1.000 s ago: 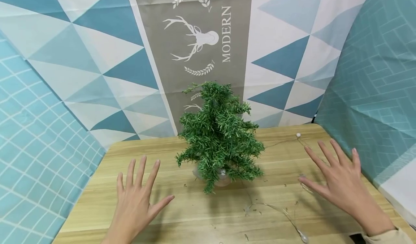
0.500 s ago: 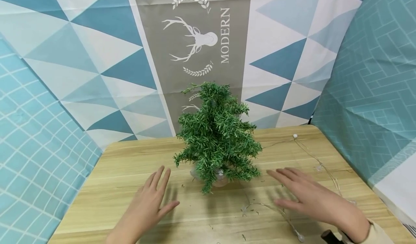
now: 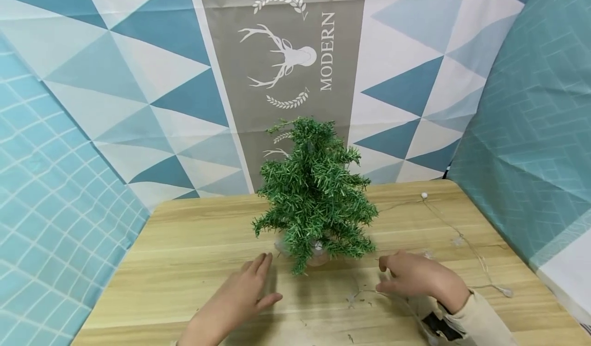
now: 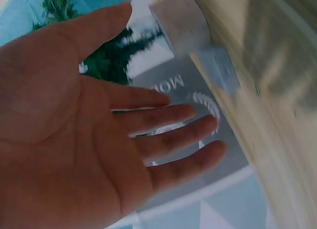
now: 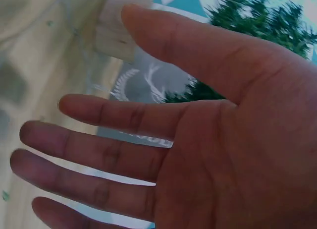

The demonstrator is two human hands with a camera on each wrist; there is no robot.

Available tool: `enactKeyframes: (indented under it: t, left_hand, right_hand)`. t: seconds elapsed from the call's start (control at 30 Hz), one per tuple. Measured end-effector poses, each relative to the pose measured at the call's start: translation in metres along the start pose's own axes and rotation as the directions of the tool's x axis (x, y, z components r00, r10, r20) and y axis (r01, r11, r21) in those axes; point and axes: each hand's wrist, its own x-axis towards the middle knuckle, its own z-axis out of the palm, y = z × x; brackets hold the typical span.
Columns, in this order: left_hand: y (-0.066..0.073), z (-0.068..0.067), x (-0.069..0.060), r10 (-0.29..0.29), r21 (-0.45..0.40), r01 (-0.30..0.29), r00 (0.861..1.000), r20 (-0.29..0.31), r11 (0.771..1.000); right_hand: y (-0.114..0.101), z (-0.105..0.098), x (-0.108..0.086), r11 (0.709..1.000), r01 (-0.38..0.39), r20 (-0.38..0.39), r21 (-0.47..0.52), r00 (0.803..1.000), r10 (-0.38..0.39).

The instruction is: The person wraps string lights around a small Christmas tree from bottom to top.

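A small artificial Christmas tree (image 3: 316,187) stands upright on the wooden table, its green branches hiding most of the round, pale base (image 4: 181,23). My left hand (image 3: 244,294) is in front of the base on the left, palm turned inward, fingers extended and holding nothing. On the other side, my right hand (image 3: 420,274) faces the tree with loosely bent fingers; its palm (image 5: 213,159) is bare in the right wrist view. Both hands look apart from the tree. A small translucent piece (image 4: 218,68) sits beside the base, partly under branches in the head view.
A thin wire string of lights (image 3: 461,233) runs from behind the tree along the table's right side, with a white ball (image 3: 424,196) and clear pieces on it. Dark bits litter the front. Patterned cloth walls (image 3: 184,79) enclose the back and sides.
Both hands have moved inward toward the tree's base, the right one travelling farther left. Fingers that were spread wide are now closer together. The tree stays in place.
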Motion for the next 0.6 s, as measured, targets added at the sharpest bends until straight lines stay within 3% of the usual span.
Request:
enactKeyframes:
  t: [0.13, 0.3, 0.47, 0.6]
  left_hand:
    - [0.016, 0.006, 0.005, 0.048, 0.024, -0.05, 0.995, 0.083, 0.998]
    - [0.044, 0.009, 0.012, 0.118, 0.06, -0.128, 0.983, 0.141, 0.99]
    - [0.082, 0.012, 0.027, 0.178, 0.053, -0.191, 0.966, 0.187, 0.98]
    - [0.105, 0.019, 0.039, 0.247, 0.082, -0.266, 0.95, 0.19, 0.96]
  right_hand:
    - [0.0, 0.013, 0.006, 0.999, -0.055, 0.017, 0.003, 0.998, 0.055]
    - [-0.009, 0.03, 0.016, 0.988, -0.127, -0.038, -0.091, 0.992, 0.124]
    - [-0.015, 0.039, 0.022, 0.957, -0.153, -0.115, -0.247, 0.985, 0.128]
    - [-0.016, 0.041, 0.022, 0.947, -0.131, -0.103, -0.295, 0.989, 0.105]
